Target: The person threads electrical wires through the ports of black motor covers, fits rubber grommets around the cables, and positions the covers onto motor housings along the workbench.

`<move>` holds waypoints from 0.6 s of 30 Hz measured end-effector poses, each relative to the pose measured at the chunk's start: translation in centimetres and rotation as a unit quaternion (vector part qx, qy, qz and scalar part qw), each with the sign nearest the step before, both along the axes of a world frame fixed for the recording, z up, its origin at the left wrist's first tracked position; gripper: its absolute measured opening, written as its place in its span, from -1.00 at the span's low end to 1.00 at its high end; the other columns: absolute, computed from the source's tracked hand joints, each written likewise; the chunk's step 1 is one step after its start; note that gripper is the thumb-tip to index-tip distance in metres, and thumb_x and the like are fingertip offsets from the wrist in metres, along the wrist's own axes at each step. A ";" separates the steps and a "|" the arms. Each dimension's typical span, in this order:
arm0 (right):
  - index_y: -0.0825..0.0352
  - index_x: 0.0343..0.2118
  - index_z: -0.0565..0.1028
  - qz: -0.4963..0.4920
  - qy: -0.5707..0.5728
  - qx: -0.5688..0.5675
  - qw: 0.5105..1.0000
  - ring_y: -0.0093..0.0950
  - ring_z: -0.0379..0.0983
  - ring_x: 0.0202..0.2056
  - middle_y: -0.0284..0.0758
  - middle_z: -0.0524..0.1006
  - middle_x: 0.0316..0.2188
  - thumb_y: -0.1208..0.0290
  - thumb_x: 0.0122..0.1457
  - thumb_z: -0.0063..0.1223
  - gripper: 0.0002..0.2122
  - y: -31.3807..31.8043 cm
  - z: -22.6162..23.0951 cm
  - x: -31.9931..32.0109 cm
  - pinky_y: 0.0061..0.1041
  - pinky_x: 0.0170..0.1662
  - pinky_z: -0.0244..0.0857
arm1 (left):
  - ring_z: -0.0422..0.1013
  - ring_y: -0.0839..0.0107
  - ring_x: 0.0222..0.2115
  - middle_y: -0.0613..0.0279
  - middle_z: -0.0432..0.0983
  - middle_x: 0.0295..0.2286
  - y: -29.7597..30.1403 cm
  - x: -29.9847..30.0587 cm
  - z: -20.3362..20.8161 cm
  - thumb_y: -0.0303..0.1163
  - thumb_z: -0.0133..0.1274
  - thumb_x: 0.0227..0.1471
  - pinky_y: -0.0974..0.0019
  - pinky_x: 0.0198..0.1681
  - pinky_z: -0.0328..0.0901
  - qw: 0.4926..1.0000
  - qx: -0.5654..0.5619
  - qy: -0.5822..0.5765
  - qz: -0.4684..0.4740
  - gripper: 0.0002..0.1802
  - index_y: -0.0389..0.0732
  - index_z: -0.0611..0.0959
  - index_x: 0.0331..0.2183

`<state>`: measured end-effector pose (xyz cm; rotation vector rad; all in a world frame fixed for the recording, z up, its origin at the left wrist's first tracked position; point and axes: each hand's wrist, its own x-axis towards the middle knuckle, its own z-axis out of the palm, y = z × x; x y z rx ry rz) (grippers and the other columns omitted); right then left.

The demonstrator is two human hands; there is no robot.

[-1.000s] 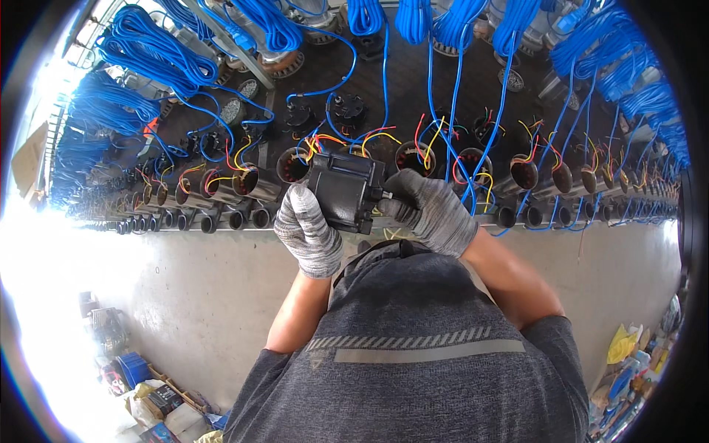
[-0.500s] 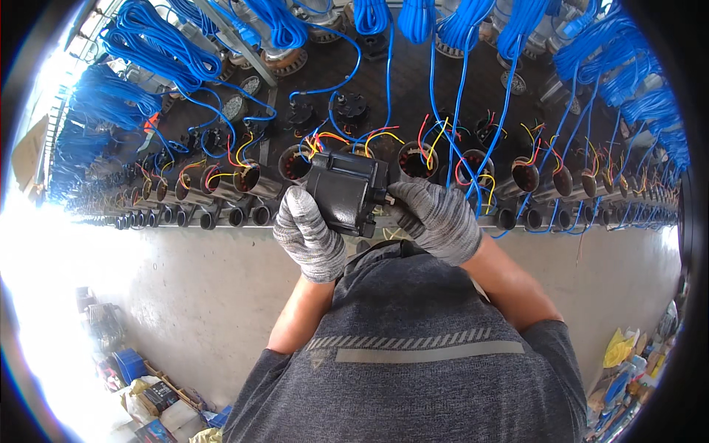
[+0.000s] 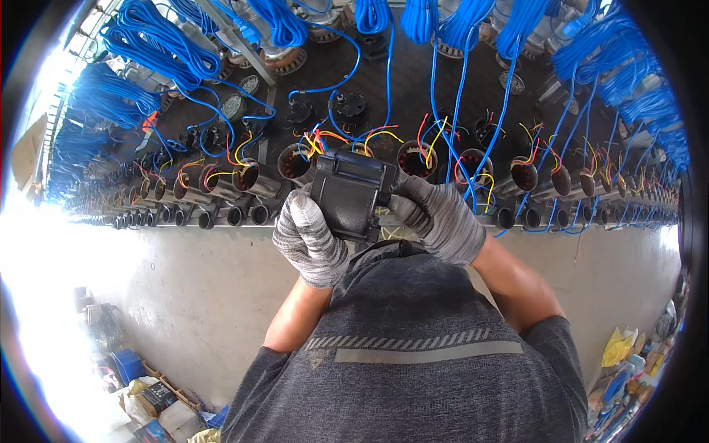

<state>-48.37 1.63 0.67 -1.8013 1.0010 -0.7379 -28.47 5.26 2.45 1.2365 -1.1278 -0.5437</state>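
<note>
A glossy black box-shaped housing is held up in front of my body, at the near edge of the bench. My left hand, in a grey knitted glove, grips its left side with the thumb up along the edge. My right hand, gloved the same way, is closed against the housing's right side, where a short stub sticks out. Whatever its fingertips pinch there is hidden. Red, yellow and blue wires show just beyond the housing's far edge. An open metal tube stands behind its left corner.
Along the bench runs a row of metal tubes with coloured wire ends, such as the tube right of the housing. Bundled blue cables lie across the back. Boxes and bags sit on the floor at lower left.
The housing has turned slightly and shifted a little to the right and toward me. My right fingers have curled in closer, covering a small shiny bit seen at the stub before.
</note>
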 end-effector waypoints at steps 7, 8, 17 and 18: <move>0.35 -0.19 0.49 -0.043 -0.066 0.176 0.981 -0.60 0.47 -0.38 -0.38 0.54 -0.36 0.17 0.32 0.08 -0.71 0.5 1.1 0.9 -0.56 -0.24 0.36 | 0.43 0.52 -0.46 0.24 0.57 -0.46 0.1 -0.6 -0.1 -0.06 -0.09 0.32 0.39 -0.35 0.36 1.000 -0.005 -0.009 0.029 -0.52 -0.29 0.61 -0.39; 0.36 -0.19 0.48 -0.101 -0.142 0.115 0.978 -0.58 0.49 -0.39 -0.34 0.55 -0.40 0.25 0.30 0.10 -0.76 0.8 0.5 1.8 -0.54 -0.25 0.38 | 0.43 0.52 -0.46 0.24 0.57 -0.46 0.0 -0.5 -0.5 -0.06 -0.09 0.32 0.39 -0.35 0.36 1.000 -0.006 -0.009 0.028 -0.52 -0.29 0.61 -0.39; 0.31 -0.18 0.46 -0.106 -0.014 -0.113 0.988 -0.50 0.53 -0.46 -0.30 0.56 -0.45 0.48 0.14 0.26 -0.77 1.2 -0.2 0.9 -0.48 -0.36 0.41 | 0.42 0.56 -0.40 0.27 0.57 -0.43 -0.4 -1.3 -1.1 -0.05 -0.03 0.30 0.37 -0.33 0.38 0.991 -0.015 0.128 0.036 -0.55 -0.26 0.61 -0.37; 0.31 -0.19 0.48 -0.109 -0.021 -0.146 0.983 -0.58 0.51 -0.48 -0.36 0.55 -0.48 0.44 0.16 0.27 -0.79 1.3 -0.5 0.8 -0.51 -0.39 0.38 | 0.42 0.55 -0.41 0.27 0.57 -0.43 -0.3 -1.6 -0.9 -0.04 -0.04 0.30 0.37 -0.32 0.38 0.990 -0.013 0.134 0.031 -0.55 -0.26 0.61 -0.38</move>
